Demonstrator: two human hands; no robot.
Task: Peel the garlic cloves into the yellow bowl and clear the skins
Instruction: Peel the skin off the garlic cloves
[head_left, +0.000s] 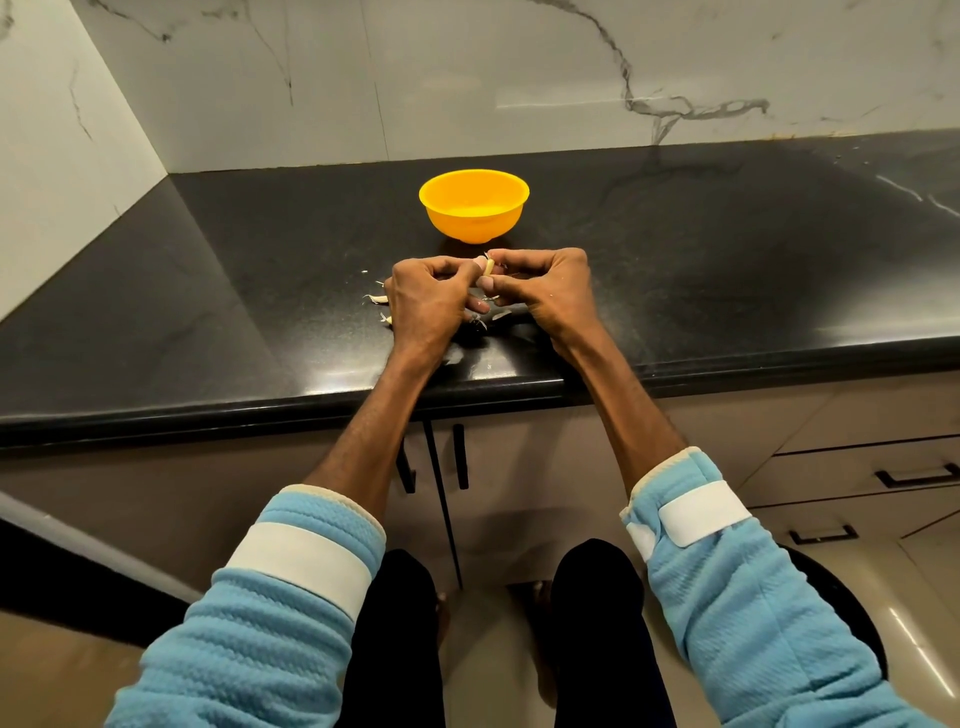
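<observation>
Garlic clove, yellow bowl, loose skins
The pale garlic clove (488, 266) stands roughly upright, just near of the upright yellow bowl (474, 205). Papery white skins (501, 315) lie scattered nearer and to the left.

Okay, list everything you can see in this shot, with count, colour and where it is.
counter: one, black, across the middle
bowl: one, yellow, on the counter towards the back
clove: one, pale, held just in front of the bowl
skins: several, whitish, scattered on the counter nearer than the bowl
wall: one, white marble, behind the counter
cabinets: several, beige with black handles, below the counter
sleeves: two, light blue with white bands
left hand: one, pinches the clove
right hand: one, pinches the clove
</observation>
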